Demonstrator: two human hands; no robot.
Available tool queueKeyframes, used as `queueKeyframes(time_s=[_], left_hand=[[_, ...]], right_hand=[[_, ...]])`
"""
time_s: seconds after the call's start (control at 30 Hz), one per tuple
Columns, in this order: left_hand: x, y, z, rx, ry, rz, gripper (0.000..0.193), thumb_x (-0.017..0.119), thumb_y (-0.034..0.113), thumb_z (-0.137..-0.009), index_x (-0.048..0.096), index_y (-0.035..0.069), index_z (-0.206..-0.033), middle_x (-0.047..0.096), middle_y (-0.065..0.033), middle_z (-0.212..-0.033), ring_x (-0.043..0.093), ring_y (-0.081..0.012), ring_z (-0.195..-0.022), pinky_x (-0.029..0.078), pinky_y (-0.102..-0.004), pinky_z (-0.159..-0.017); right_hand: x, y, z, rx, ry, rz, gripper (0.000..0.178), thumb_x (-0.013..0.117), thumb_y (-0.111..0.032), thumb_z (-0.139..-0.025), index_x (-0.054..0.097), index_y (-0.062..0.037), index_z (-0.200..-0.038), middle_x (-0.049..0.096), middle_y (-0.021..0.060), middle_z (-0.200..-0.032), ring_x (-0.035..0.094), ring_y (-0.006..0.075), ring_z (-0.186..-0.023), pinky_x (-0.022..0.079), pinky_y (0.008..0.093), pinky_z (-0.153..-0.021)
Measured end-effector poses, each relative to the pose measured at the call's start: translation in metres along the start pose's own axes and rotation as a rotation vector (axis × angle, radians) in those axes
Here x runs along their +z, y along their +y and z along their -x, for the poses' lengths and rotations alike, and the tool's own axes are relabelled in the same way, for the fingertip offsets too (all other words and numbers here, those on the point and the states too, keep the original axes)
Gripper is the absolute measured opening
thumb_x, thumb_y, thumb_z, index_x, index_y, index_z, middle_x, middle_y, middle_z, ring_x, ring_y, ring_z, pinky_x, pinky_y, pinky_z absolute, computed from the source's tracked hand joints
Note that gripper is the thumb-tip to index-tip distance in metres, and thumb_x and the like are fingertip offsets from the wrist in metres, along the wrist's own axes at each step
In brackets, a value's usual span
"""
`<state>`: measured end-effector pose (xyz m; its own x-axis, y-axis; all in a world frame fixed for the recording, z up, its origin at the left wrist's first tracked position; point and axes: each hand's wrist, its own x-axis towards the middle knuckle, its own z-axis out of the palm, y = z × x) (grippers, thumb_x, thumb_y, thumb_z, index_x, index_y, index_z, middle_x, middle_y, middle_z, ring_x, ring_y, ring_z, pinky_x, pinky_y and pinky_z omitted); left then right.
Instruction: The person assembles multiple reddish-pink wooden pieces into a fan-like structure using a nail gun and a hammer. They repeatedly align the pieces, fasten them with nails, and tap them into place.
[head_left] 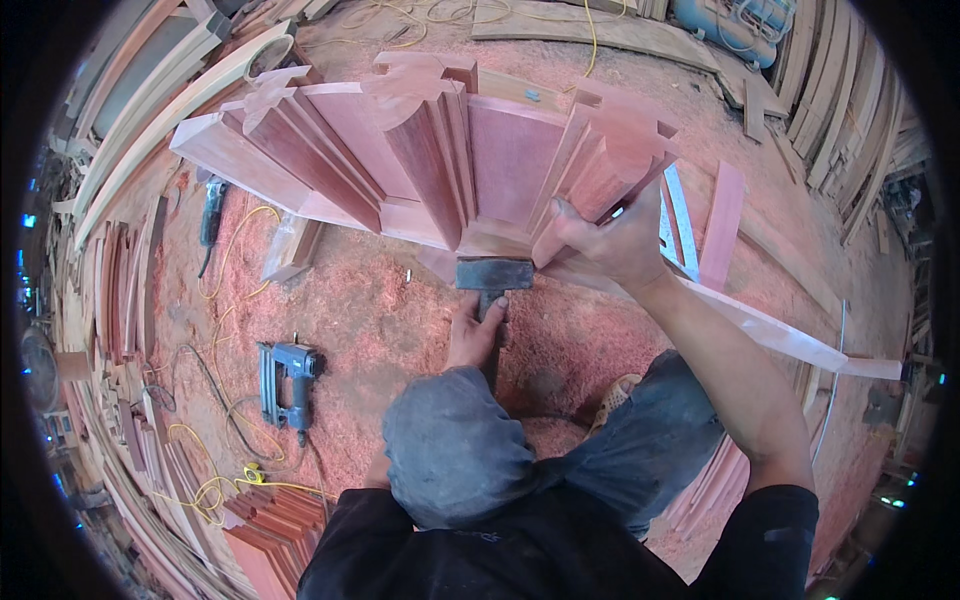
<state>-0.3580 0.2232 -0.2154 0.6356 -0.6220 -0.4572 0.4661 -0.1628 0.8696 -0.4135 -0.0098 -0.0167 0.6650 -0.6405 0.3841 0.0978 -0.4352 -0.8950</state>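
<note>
A hammer with a dark block head (pixel 494 273) is gripped by my left hand (pixel 474 333) close under its head. The head lies against or very near the lower edge of a reddish wooden panel frame (pixel 513 150) with several thick moulded uprights. My right hand (pixel 612 243) is wrapped round the lower end of the right-hand moulded upright (pixel 610 150), thumb on its near face. Some of those fingers are hidden behind the wood. My left forearm is mostly hidden behind my raised knee.
A blue nail gun (pixel 290 385) lies on sawdust to the left, near a yellow tape measure (pixel 254 474). An angle grinder (pixel 212 212) lies farther off. Yellow cords cross the floor. Timber stacks (pixel 850 90) line both sides, and a blue air compressor (pixel 735 25) stands at the back.
</note>
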Motion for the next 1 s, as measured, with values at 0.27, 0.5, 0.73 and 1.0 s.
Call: queueKeyframes(time_s=[0.27,0.5,0.73,1.0], left_hand=[[-0.004,0.013,0.006,-0.010,0.051,-0.004,0.023,0.074,0.024,-0.106,0.067,0.005,-0.117,0.067,-0.0025,-0.085,0.062,-0.0123,-0.064,0.051,-0.0305,-0.056],[-0.086,0.069,0.021,0.182,0.273,-0.043,0.018,0.076,0.016,-0.104,0.069,0.004,-0.116,0.068,-0.0006,-0.085,0.060,-0.0094,-0.068,0.049,-0.0275,-0.060],[-0.173,0.221,0.061,0.628,0.519,-0.267,0.019,0.074,0.018,-0.104,0.070,0.001,-0.113,0.072,-0.0059,-0.089,0.065,-0.0120,-0.072,0.051,-0.0277,-0.063],[-0.213,0.352,0.085,0.711,0.341,-0.574,0.024,0.074,0.015,-0.105,0.069,0.000,-0.122,0.072,-0.0076,-0.094,0.066,-0.0148,-0.082,0.053,-0.0300,-0.072]], right_hand=[[0.001,-0.020,-0.001,0.082,-0.054,-0.189,0.072,0.084,0.001,-0.084,0.030,-0.0020,-0.132,0.066,0.0198,-0.106,0.070,0.0210,-0.059,0.057,0.0344,-0.047],[-0.001,0.005,0.009,0.060,-0.021,0.006,0.081,0.091,-0.010,-0.078,0.035,-0.0015,-0.136,0.066,0.0173,-0.111,0.074,0.0249,-0.085,0.061,0.0391,-0.069],[-0.005,0.010,0.014,-0.056,-0.161,0.340,0.047,0.086,-0.022,-0.078,0.074,-0.0062,-0.120,0.071,0.0092,-0.116,0.069,0.0305,-0.106,0.053,0.0451,-0.098],[-0.007,-0.020,0.003,-0.045,-0.177,0.410,0.032,0.083,-0.026,-0.076,0.081,-0.0146,-0.106,0.070,0.0081,-0.119,0.066,0.0327,-0.110,0.049,0.0461,-0.096]])
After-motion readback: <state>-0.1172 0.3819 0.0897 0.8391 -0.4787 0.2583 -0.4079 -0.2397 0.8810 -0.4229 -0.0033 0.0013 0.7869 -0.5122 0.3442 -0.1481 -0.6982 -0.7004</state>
